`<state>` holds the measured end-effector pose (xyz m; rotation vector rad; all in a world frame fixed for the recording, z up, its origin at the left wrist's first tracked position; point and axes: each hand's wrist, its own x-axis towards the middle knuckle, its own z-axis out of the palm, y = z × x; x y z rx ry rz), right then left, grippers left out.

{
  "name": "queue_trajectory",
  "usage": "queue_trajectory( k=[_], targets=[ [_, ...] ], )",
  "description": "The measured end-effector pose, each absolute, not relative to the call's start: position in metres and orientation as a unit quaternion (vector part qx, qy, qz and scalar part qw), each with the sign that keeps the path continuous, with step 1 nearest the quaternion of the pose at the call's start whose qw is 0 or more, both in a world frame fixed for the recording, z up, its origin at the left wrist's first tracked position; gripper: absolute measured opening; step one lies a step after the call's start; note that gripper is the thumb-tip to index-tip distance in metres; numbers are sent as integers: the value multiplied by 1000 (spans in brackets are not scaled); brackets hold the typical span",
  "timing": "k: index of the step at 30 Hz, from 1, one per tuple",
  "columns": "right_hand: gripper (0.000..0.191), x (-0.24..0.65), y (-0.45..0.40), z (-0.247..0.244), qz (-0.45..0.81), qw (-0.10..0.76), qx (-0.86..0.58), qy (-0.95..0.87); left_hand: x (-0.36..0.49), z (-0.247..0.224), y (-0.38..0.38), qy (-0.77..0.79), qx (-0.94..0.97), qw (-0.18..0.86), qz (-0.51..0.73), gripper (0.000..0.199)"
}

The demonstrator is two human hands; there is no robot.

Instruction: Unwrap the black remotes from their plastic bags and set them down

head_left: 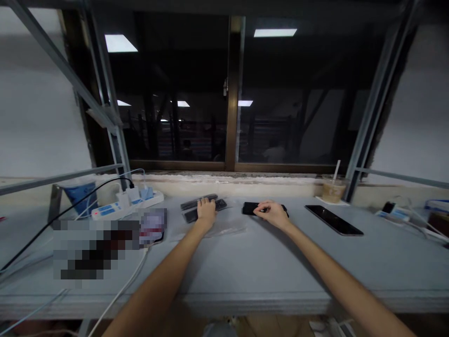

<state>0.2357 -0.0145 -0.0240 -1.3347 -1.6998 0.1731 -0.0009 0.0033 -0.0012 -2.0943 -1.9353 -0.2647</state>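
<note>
My left hand [206,213] lies over a group of dark, slim devices that look like remote controls [220,204], its fingers curled on top of them. Another dark bar [191,204] of the group shows to the left of the fingers. Further right, my right hand [275,214] is held over a flat black object [249,208] lying on the table. Its thumb and forefinger meet in a pinch; whatever is between them is too small or hidden to tell. Thin clear plastic [228,229] lies just in front of the left hand.
A dark phone [334,220] lies to the right, below a drink cup with a straw [333,189]. At left are a white power strip [108,210] with plugs, a blue container [79,194], a charging phone [153,224] and loose cables. Metal frame posts flank the window.
</note>
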Motion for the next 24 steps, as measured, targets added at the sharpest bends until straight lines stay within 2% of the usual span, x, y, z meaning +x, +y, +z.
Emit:
queue_trajectory(
  k=[6,15,24],
  targets=[
    [15,236,-17,-17,43,453,-575,-680,4,2,0,-639,-736,161,-153,38],
    [40,238,-15,-18,73,479,-598,-639,11,3,-3,-539,-801,144,-216,43],
    [34,244,-4,-22,89,506,-569,-642,15,4,-9,-494,-818,176,-235,44]
  ],
)
